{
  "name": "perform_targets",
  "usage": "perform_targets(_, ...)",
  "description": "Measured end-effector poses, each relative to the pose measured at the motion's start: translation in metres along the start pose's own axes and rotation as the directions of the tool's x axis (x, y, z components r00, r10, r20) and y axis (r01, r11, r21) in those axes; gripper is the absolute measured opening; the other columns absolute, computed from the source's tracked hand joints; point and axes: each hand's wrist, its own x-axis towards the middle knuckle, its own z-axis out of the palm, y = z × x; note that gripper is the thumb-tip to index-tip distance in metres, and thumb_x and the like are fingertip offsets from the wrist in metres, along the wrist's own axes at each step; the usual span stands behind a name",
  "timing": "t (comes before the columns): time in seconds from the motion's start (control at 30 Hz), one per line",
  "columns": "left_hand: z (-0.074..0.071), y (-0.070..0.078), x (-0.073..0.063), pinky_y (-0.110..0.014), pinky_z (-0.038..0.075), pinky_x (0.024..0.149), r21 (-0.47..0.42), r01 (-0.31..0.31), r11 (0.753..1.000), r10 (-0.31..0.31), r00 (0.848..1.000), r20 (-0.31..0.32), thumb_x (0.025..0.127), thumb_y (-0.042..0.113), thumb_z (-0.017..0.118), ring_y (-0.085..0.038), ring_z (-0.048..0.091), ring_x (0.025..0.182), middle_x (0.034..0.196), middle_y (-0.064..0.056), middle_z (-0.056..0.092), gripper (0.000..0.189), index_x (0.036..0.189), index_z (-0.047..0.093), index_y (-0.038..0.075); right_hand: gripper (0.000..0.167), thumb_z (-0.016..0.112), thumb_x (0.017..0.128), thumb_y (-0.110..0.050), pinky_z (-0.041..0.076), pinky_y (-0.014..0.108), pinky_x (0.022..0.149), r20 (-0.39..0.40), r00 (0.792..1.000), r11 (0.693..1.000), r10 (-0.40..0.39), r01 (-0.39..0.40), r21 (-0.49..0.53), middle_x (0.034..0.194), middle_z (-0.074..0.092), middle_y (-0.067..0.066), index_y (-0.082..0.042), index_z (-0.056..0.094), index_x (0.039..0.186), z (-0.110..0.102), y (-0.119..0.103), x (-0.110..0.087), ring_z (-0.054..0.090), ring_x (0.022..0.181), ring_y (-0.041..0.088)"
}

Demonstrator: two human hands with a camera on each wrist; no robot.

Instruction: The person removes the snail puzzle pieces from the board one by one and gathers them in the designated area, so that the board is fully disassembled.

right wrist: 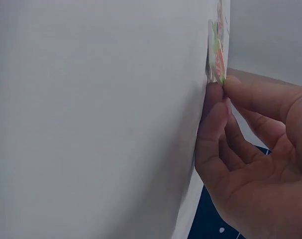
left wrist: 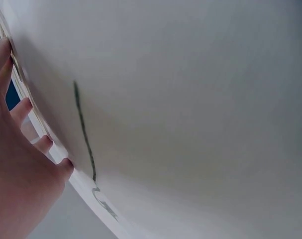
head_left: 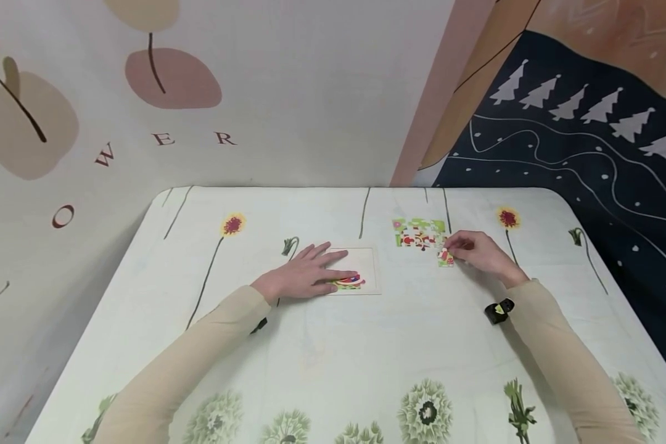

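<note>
My left hand [head_left: 306, 274] lies with spread, straight fingers over the left part of a white puzzle tray [head_left: 369, 271]. Under its fingertips, near the tray's lower edge, a few colourful joined puzzle pieces [head_left: 351, 282] show; the palm hides the tray's left side. My right hand [head_left: 481, 254] pinches a green and red puzzle piece [head_left: 446, 260] between thumb and fingers, to the right of the tray. In the right wrist view that piece [right wrist: 219, 67] is tilted up at the fingertips. It borders a cluster of loose puzzle pieces [head_left: 420, 234], green, red and white.
A white tablecloth [head_left: 333, 351] printed with flowers and stems covers the table. Behind the table rises a pale printed backdrop [head_left: 311, 111], and a dark one with white trees [head_left: 577, 135] hangs at the right. A black wrist device [head_left: 498, 311] sits at the right cuff.
</note>
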Motion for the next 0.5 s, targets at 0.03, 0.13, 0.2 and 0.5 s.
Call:
perform_targets(0.03, 0.0000, 0.0002, 0.0003, -0.057, 0.006, 0.113, -0.004, 0.004, 1.000, -0.004, 1.000, 0.002, 0.102, 0.041, 0.044, -0.038, 0.002, 0.145, 0.160, -0.005, 0.015, 0.047, 0.148, 0.040, 0.035, 0.014, 0.059, 0.093, -0.002, 0.047, 0.027, 0.061, -0.002, 1.000, 1.000, 0.003, -0.003, 0.000, 0.097, 0.063, 0.016, 0.002, 0.065, 0.105, 0.0001, 0.0003, 0.0000, 0.054, 0.083, 0.025)
perform_targets(0.13, -0.0004, 0.0008, 0.0011, -0.057, 0.006, 0.112, -0.010, 0.007, 1.000, -0.007, 1.000, 0.001, 0.102, 0.040, 0.044, -0.038, 0.001, 0.145, 0.160, -0.004, 0.015, 0.047, 0.148, 0.040, 0.035, 0.015, 0.060, 0.093, -0.003, 0.047, 0.027, 0.062, -0.008, 1.000, 1.000, 0.013, -0.013, -0.007, 0.098, 0.063, 0.016, 0.002, 0.065, 0.106, -0.0002, 0.0012, -0.0004, 0.054, 0.085, 0.025)
perform_targets(0.2, -0.0006, 0.0013, 0.0018, -0.057, 0.005, 0.113, -0.006, 0.009, 1.000, -0.009, 1.000, 0.005, 0.102, 0.041, 0.044, -0.037, 0.001, 0.145, 0.161, -0.004, 0.014, 0.047, 0.148, 0.039, 0.035, 0.016, 0.059, 0.094, -0.004, 0.048, 0.027, 0.062, -0.017, 1.000, 1.000, 0.025, -0.025, -0.010, 0.100, 0.063, 0.016, 0.001, 0.065, 0.108, -0.0010, 0.0017, -0.0012, 0.055, 0.086, 0.026)
perform_targets(0.5, -0.0004, 0.0015, 0.0016, -0.056, 0.005, 0.113, -0.015, 0.012, 1.000, -0.012, 1.000, 0.000, 0.102, 0.041, 0.044, -0.038, 0.002, 0.145, 0.160, -0.004, 0.015, 0.047, 0.148, 0.039, 0.036, 0.021, 0.058, 0.096, -0.006, 0.047, 0.027, 0.063, -0.045, 0.999, 0.998, -0.011, 0.014, 0.061, 0.111, 0.061, 0.021, 0.005, 0.062, 0.113, -0.0013, -0.0018, -0.0067, 0.057, 0.088, 0.027)
